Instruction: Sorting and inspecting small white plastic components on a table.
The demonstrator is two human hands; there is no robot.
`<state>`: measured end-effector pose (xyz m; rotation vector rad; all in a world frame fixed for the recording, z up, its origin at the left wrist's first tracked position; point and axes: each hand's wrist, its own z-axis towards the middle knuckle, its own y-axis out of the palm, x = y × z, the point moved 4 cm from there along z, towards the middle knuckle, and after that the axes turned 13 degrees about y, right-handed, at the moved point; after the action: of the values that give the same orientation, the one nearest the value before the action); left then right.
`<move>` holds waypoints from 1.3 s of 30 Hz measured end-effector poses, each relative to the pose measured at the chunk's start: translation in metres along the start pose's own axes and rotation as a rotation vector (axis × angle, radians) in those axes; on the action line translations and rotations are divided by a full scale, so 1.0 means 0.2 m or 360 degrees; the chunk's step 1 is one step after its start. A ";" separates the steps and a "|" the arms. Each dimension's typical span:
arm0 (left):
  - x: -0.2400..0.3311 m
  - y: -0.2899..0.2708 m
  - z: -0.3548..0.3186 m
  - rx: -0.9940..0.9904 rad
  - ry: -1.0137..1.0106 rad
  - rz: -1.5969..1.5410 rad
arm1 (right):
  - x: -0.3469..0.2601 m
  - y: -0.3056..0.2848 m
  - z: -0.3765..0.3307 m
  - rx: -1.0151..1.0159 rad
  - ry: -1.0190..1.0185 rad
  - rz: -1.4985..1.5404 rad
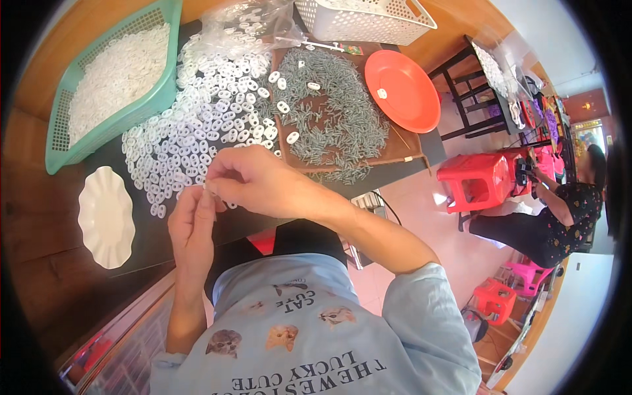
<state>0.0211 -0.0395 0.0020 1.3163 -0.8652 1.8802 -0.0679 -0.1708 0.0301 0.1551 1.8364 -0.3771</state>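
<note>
My left hand (191, 222) and my right hand (258, 183) meet fingertip to fingertip over the near edge of the dark table. Both are closed in a pinch. A sliver of a small white plastic piece (205, 187) shows at the left fingertips; most of it is hidden by the fingers. What the right fingers grip is covered. Just beyond the hands spreads a heap of white oval plastic pieces with two holes (172, 148). Right of that heap, many small grey screws (342, 118) lie on a brown sheet (398, 141), with a few white ovals among them.
A green basket (112, 125) full of white pieces stands far left, above a white scalloped dish (105, 217). At the back are a clear plastic bag (247, 26) and a white basket (368, 26). A red plate (411, 99) holds one oval. Red stools (474, 181) and another person (553, 210) are right.
</note>
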 end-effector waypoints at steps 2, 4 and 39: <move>-0.01 0.01 -0.01 0.0051 -0.0089 -0.0078 | 0.01 0.02 -0.02 0.0026 0.0028 0.0101; -0.02 0.01 0.00 0.0099 -0.0178 -0.0161 | 0.01 0.02 -0.03 0.0120 -0.0071 0.0070; 0.07 0.12 0.00 -0.0281 0.0313 0.0013 | 0.07 -0.56 -0.16 0.0833 -0.0275 -0.1176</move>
<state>-0.0024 -0.0497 0.0128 1.0052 -0.9113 1.8568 -0.1340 -0.2662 0.0438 -0.2068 1.5356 -1.3426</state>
